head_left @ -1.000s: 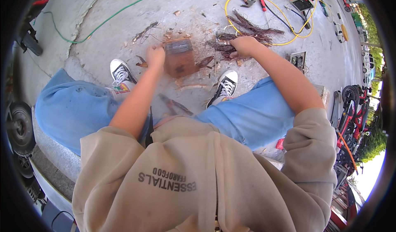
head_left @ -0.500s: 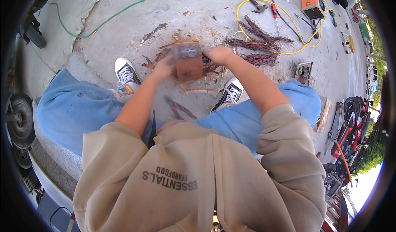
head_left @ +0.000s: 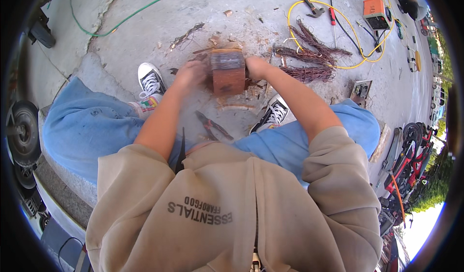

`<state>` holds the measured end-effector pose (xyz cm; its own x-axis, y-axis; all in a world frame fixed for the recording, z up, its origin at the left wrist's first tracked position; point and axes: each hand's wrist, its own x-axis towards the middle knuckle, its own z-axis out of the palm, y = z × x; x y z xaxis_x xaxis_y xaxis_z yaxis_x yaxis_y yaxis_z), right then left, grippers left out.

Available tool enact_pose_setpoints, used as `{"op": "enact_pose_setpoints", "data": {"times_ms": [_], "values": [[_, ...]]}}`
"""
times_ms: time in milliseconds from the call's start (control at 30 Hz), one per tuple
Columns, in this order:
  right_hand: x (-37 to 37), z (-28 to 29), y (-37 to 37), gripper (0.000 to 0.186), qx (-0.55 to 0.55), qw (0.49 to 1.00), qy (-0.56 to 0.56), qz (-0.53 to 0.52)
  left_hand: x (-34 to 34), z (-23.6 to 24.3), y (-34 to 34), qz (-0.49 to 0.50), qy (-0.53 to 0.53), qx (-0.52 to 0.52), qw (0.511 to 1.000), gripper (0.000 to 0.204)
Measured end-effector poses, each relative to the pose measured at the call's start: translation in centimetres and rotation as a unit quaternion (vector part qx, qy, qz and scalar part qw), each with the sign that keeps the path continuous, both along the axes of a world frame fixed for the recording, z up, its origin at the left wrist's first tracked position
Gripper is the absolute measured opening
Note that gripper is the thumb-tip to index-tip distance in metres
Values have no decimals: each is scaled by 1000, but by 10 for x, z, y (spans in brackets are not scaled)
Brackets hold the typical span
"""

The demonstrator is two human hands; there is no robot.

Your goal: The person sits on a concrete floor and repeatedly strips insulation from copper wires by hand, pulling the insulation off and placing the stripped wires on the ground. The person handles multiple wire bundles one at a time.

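Note:
A rusty brown metal block [head_left: 227, 72], about hand-sized with a banded top, sits between both my hands above the concrete ground [head_left: 193, 21]. My left hand [head_left: 191, 74] grips its left side and looks blurred. My right hand [head_left: 256, 68] presses on its right side. I sit with both legs in blue trousers apart, a black-and-white sneaker [head_left: 150, 80] at the left and another sneaker [head_left: 273, 112] at the right. Pliers [head_left: 212, 125] lie on the ground between my feet.
Bundles of reddish-brown wire [head_left: 309, 54] lie right of the block. A yellow cable [head_left: 338, 30], a hammer [head_left: 309, 4], a red-handled tool [head_left: 333, 18] and an orange box [head_left: 374, 7] lie further right. A green hose [head_left: 140, 12] runs at the upper left. A wheel [head_left: 21, 132] stands at the left.
My right hand came in from the wire bundles to the block's right side. The block has moved a little away from my body, and both hands now hold it.

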<state>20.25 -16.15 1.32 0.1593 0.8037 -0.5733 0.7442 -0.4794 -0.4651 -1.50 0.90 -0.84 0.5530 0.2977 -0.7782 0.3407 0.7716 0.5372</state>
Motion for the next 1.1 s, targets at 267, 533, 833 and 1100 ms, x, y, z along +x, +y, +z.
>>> {"op": "enact_pose_setpoints", "data": {"times_ms": [267,533,833,1100], "values": [[-13,-8,-7,37,95,988,78,-92,-1,17,-28,39,-60,-97,993,32],[11,80,26,34,-29,990,-101,92,-2,33,7,-61,105,259,958,23],[-42,142,24,98,254,963,32,82,-20,199,-1,-263,90,682,677,38],[-58,183,16,37,259,937,171,-158,25,247,-23,-102,-164,413,890,23]]}}
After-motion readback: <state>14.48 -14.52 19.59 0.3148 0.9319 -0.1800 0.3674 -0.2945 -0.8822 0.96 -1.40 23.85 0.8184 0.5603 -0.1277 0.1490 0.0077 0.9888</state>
